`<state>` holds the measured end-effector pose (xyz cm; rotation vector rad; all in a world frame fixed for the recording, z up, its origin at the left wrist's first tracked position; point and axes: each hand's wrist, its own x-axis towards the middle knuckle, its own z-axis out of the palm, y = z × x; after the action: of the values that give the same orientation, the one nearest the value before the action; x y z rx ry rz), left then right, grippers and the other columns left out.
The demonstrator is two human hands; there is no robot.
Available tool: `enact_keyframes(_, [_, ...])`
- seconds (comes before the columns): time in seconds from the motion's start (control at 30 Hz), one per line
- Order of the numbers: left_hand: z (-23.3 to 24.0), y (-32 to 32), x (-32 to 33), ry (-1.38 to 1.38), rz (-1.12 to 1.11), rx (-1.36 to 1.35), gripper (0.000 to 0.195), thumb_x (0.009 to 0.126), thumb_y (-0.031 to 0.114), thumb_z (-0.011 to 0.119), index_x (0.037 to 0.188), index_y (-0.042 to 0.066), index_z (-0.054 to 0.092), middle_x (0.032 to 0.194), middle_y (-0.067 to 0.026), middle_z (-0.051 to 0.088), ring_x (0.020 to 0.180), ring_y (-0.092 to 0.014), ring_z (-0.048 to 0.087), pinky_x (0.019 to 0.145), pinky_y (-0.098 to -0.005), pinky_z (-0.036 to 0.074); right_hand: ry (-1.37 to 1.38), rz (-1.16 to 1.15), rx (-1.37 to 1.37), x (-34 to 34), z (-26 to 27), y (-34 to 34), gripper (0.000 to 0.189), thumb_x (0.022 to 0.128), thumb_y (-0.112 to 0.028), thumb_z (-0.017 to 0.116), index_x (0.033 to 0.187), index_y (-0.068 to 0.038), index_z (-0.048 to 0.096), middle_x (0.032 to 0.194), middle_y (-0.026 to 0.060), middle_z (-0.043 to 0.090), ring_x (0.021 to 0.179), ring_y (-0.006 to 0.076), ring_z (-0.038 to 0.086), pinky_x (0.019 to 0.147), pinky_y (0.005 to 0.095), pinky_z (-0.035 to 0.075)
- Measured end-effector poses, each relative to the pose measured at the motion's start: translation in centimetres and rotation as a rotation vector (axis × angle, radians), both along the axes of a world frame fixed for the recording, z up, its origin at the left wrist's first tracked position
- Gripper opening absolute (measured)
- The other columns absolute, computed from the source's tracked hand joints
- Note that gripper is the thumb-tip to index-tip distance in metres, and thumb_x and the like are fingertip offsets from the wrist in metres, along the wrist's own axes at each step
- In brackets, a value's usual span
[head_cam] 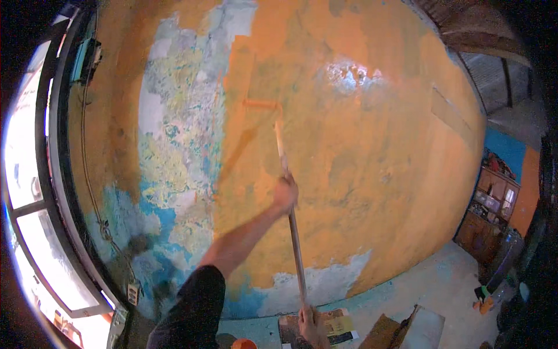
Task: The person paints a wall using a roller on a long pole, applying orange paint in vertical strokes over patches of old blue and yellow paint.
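A paint roller point(260, 104) with an orange sleeve rests against, or very near, a wall point(331, 165) mostly coated in orange paint. Its pale handle joins a long pole point(296, 248) that slants down toward me. My left hand point(286, 193) grips the upper part of the pole, its arm in a dark sleeve reaching from below. Lower down, near the bottom of the view, my right hand point(310, 325) is closed around the pole's lower part. Left of the roller runs a strip of bare, patchy white, green and blue wall point(183, 104). Another pale patch point(322, 279) lies along the wall's foot.
A metal-framed glass door or window point(45, 209) borders the left. Beside it a cable point(85, 152) hangs down to a socket outlet point(133, 294). Cardboard point(381, 331) and an orange round object point(243, 344) lie at the bottom. A wooden cabinet point(490, 196) stands at the right.
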<state>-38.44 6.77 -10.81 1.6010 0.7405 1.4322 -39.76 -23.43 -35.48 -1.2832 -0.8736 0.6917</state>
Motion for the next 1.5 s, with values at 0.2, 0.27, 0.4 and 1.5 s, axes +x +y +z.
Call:
enact_keyframes(0.2, [21.1, 5.2, -3.7, -0.183, -0.248, 0.223, 0.031, 0.089, 0.029, 0.044, 0.071, 0.005, 0.049, 0.051, -0.0049, 0.05, 0.04, -0.018, 0.052, 0.035, -0.0343, 0.041, -0.469, 0.061, 0.25, -0.1, 14.8, 6.9, 0.031, 0.092, -0.036, 0.045, 0.092, -0.006, 0.048, 0.055, -0.0009, 0.04, 0.037, 0.0089, 0.035, 0.034, 0.0254, 0.03])
enact_keyframes(0.27, [24.9, 5.6, -5.2, -0.22, -0.272, 0.113, 0.027, 0.087, 0.026, 0.046, 0.068, 0.007, 0.049, 0.053, -0.0045, 0.05, 0.042, -0.017, 0.052, 0.036, -0.0335, 0.041, -0.008, 0.322, 0.166, -2.4, 20.3, 6.4, 0.03, 0.092, -0.037, 0.045, 0.097, -0.007, 0.047, 0.054, -0.0018, 0.038, 0.037, 0.0084, 0.035, 0.034, 0.0244, 0.03])
enact_keyframes(0.4, [21.5, 4.6, -4.7, -0.158, -0.141, 0.094, 0.035, 0.089, 0.031, 0.044, 0.069, 0.003, 0.052, 0.056, -0.0101, 0.054, 0.047, -0.022, 0.056, 0.041, -0.0359, 0.045, 0.309, 0.36, 0.164, -3.2, 16.0, 6.2, 0.028, 0.091, -0.034, 0.049, 0.101, -0.009, 0.048, 0.053, -0.0018, 0.035, 0.037, 0.0077, 0.033, 0.033, 0.0242, 0.027])
enact_keyframes(1.5, [29.3, 4.7, -12.4, 0.518, 0.268, 0.699, 0.037, 0.079, 0.029, 0.045, 0.094, -0.001, 0.06, 0.088, -0.0193, 0.063, 0.083, -0.034, 0.063, 0.072, -0.0442, 0.049, -0.165, 0.039, 0.286, -12.0, 30.5, 10.5, 0.044, 0.095, -0.026, 0.037, 0.138, -0.02, 0.029, 0.055, -0.0044, 0.034, 0.041, 0.0035, 0.033, 0.033, 0.0203, 0.031])
